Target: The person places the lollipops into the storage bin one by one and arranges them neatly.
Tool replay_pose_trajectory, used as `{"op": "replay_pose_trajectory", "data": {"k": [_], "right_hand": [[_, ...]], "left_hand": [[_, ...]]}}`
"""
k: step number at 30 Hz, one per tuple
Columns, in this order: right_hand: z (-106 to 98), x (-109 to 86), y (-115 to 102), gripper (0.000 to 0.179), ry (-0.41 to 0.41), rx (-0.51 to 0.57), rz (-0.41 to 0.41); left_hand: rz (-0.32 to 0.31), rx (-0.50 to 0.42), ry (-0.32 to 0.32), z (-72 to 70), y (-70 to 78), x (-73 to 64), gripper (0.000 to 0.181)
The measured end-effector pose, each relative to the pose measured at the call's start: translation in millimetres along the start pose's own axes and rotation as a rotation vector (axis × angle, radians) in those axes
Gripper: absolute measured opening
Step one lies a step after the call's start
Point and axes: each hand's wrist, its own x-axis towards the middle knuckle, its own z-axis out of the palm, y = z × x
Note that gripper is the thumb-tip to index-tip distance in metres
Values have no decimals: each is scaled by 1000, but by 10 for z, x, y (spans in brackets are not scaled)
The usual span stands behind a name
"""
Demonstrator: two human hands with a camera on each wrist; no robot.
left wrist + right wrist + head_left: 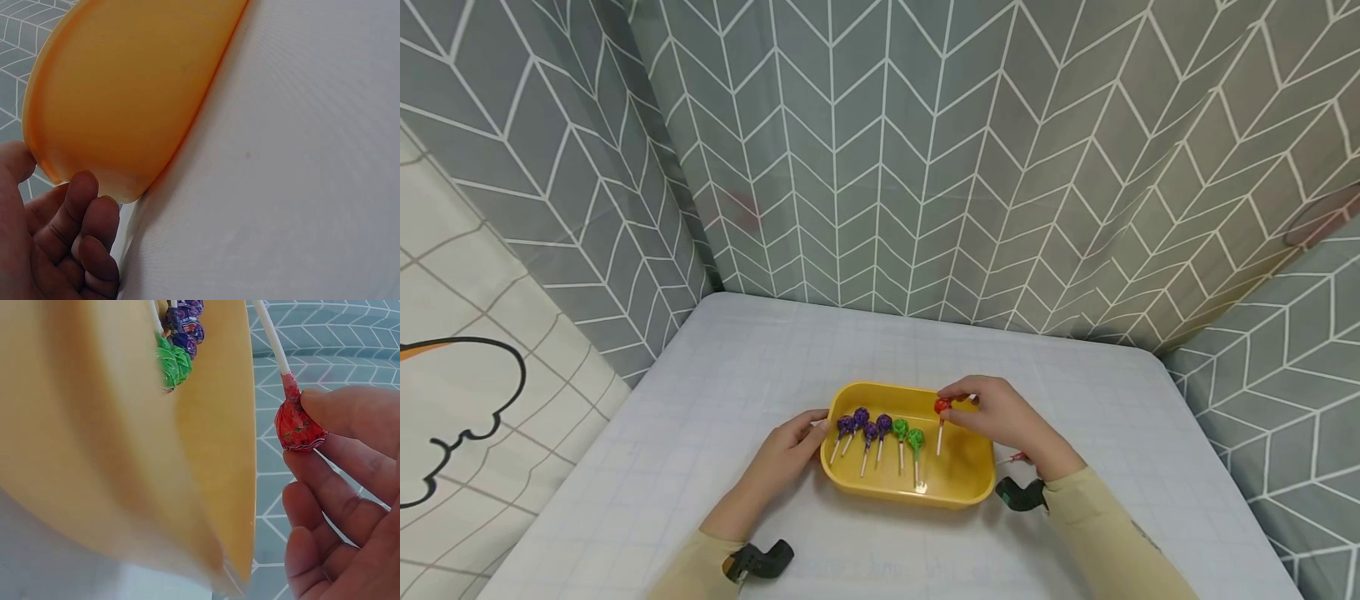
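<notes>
A yellow tray (pixel 955 492) sits on the table, with several purple lollipops (pixel 869 432) and two green lollipops (pixel 915 439) lying in its left and middle parts. Over the right part of the tray, my right hand (pixel 1000 412) pinches a red lollipop (pixel 300 428) by its wrapped head, between thumb and fingers. Its white stick points toward me in the head view. My left hand (pixel 786 454) grips the tray's left end; in the left wrist view, the thumb touches the rim and curled fingers (pixel 100 215) lie against the outer wall.
Another red lollipop (pixel 1019 457) lies on the table right of the tray, partly hidden by my right wrist. A white cloth covers the table (pixel 760 342). Grey chevron-patterned curtains (pixel 880 167) hang behind it and at its sides.
</notes>
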Motion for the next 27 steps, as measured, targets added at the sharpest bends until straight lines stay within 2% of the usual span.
{"op": "replay_pose_trajectory", "data": {"k": [13, 19, 27], "right_hand": [[54, 37, 18, 19, -76, -53, 46], [50, 59, 6, 20, -125, -73, 14], [3, 98, -23, 19, -146, -88, -35]], "left_hand": [[-6, 8, -5, 12, -3, 2, 34], [-2, 10, 3, 4, -2, 0, 34], [1, 6, 5, 1, -5, 2, 35]]}}
